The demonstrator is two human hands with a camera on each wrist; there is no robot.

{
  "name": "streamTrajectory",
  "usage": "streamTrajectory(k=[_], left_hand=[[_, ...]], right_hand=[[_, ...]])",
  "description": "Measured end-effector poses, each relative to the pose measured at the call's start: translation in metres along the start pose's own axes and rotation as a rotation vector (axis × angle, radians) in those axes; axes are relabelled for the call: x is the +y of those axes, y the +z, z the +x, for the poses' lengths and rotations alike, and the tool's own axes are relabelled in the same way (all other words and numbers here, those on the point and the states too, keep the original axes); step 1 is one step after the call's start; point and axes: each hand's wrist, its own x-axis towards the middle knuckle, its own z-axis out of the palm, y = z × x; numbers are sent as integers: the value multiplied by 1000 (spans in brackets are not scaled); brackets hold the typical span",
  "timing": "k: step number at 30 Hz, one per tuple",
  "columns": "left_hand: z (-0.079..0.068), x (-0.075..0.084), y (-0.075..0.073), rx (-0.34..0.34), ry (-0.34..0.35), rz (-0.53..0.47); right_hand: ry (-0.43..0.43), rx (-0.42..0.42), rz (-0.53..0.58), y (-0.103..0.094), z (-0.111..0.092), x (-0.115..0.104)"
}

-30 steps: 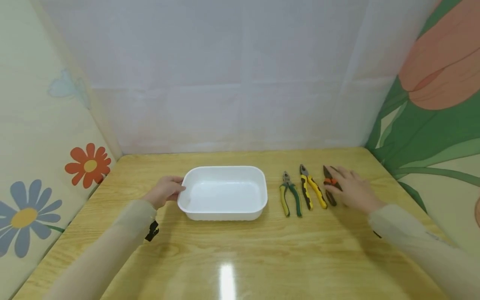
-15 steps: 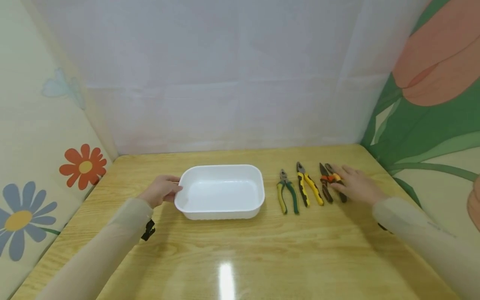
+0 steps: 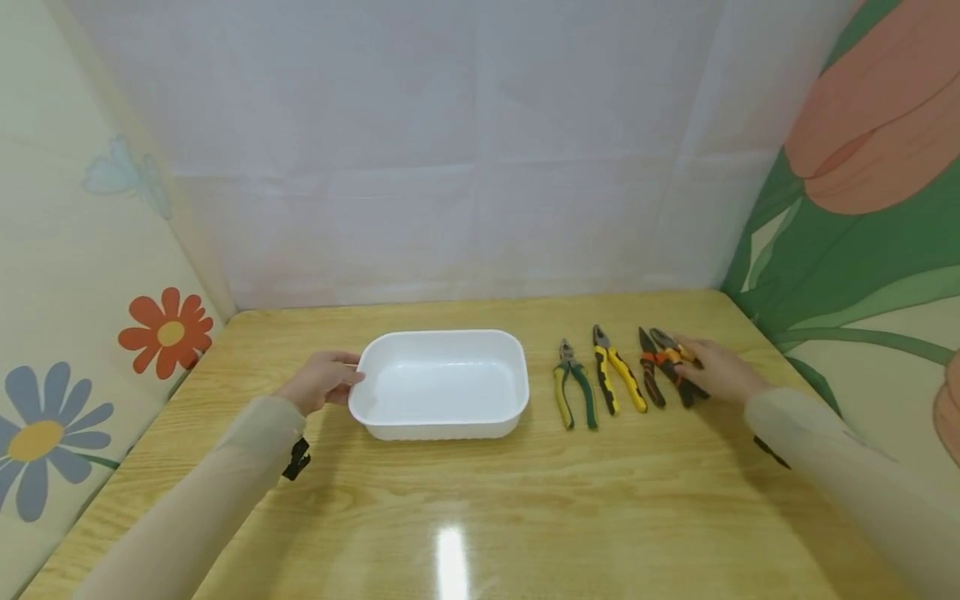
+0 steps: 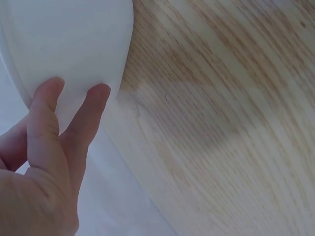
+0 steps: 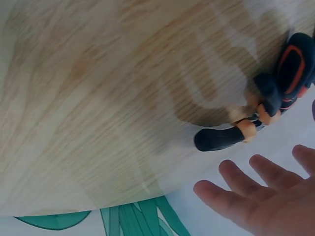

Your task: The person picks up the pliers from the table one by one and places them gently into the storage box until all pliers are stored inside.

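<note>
My left hand (image 3: 318,383) holds the left end of a white rectangular basin (image 3: 442,431); in the left wrist view two fingertips (image 4: 100,91) touch its outer wall, and the thumb is partly hidden. At the right lies a pair of pliers with orange and black handles (image 3: 684,390). Over its right side in the head view is my right hand (image 3: 718,368). The right wrist view shows the fingers (image 5: 236,179) spread and apart from those black-handled pliers (image 5: 219,139). Just left of them lie red and black long-nosed pliers (image 3: 651,375).
Yellow and black pliers (image 3: 618,371) and green and yellow pliers (image 3: 573,383) lie between the basin and my right hand. All rest on a wooden table (image 3: 390,517). A white cloth (image 3: 480,208) stands behind it, with flower-patterned panels at both sides.
My right hand has drawn back to the right, uncovering more of the orange and black pliers beside the red and black ones. The left hand stays at the basin's end.
</note>
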Motion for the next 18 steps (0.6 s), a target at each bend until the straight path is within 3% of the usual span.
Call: streamTrajectory(k=[18], left_hand=[[-5, 2, -1, -44, 8, -24]], right_hand=[[3, -83, -11, 2, 10, 24]])
